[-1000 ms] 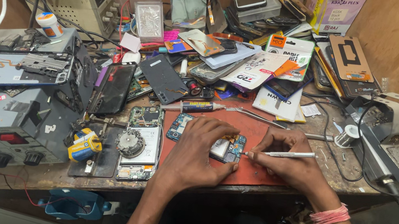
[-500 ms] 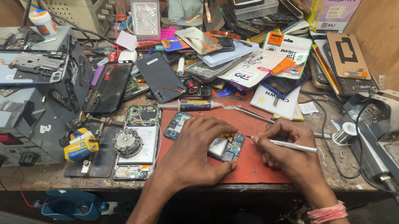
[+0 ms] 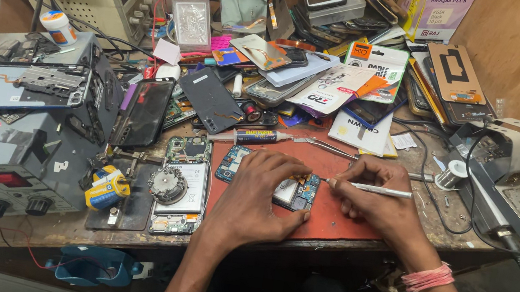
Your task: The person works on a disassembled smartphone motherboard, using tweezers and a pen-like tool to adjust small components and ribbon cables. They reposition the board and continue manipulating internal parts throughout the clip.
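A blue phone circuit board [image 3: 298, 191] lies on a red work mat [image 3: 331, 218] at the bench's front edge. My left hand [image 3: 260, 193] presses down on the board with its fingers spread over it. My right hand [image 3: 377, 203] grips a thin white tool [image 3: 372, 189], held level, with its tip pointing left at the board's right end. A pink band [image 3: 428, 278] sits on my right wrist.
An opened phone [image 3: 183, 186] lies left of the mat, with a yellow-blue tape roll [image 3: 106, 189] beside it. Tweezers [image 3: 331, 149] and a small tube [image 3: 254, 137] lie behind the mat. A soldering stand [image 3: 518, 145] is right; grey equipment [image 3: 8, 151] is left. Phone parts crowd the back.
My right hand has lifted the white tool slightly and turned it level, its tip now nearer the board. My left hand stays on the board. The camera has shifted a little.
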